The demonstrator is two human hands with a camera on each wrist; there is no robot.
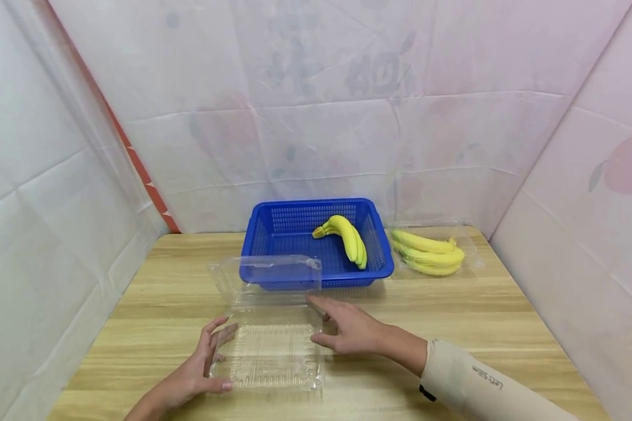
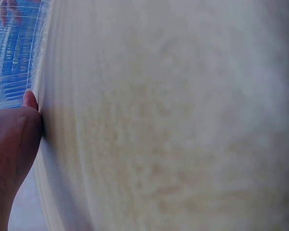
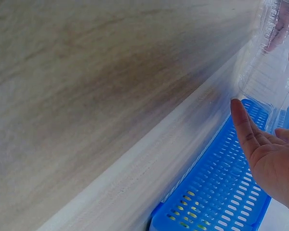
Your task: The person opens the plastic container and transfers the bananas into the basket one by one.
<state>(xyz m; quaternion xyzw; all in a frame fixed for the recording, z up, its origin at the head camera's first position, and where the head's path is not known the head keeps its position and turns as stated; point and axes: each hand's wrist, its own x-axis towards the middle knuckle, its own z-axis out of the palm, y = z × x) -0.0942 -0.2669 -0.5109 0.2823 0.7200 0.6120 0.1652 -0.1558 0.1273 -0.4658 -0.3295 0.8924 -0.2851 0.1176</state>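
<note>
A clear plastic clamshell box (image 1: 271, 354) lies unfolded on the table, its lid (image 1: 276, 279) raised at the far side in front of the blue basket. My left hand (image 1: 192, 365) holds the box's left side, its thumb at the near corner and its fingers curving along the wall. On the other side, my right hand (image 1: 350, 327) reaches an extended index finger to the hinge corner, with the thumb beside the right wall. The right wrist view shows those fingers (image 3: 245, 130) mostly straight against the clear plastic. Only part of the left hand (image 2: 12, 139) shows in its wrist view.
Behind the box stands a blue perforated basket (image 1: 280, 242) with a bunch of bananas (image 1: 350, 237) inside. To its right lies another bunch (image 1: 432, 257) in a clear clamshell. White printed sheets (image 1: 316, 134) enclose the wooden table (image 1: 174, 292) at the back and sides.
</note>
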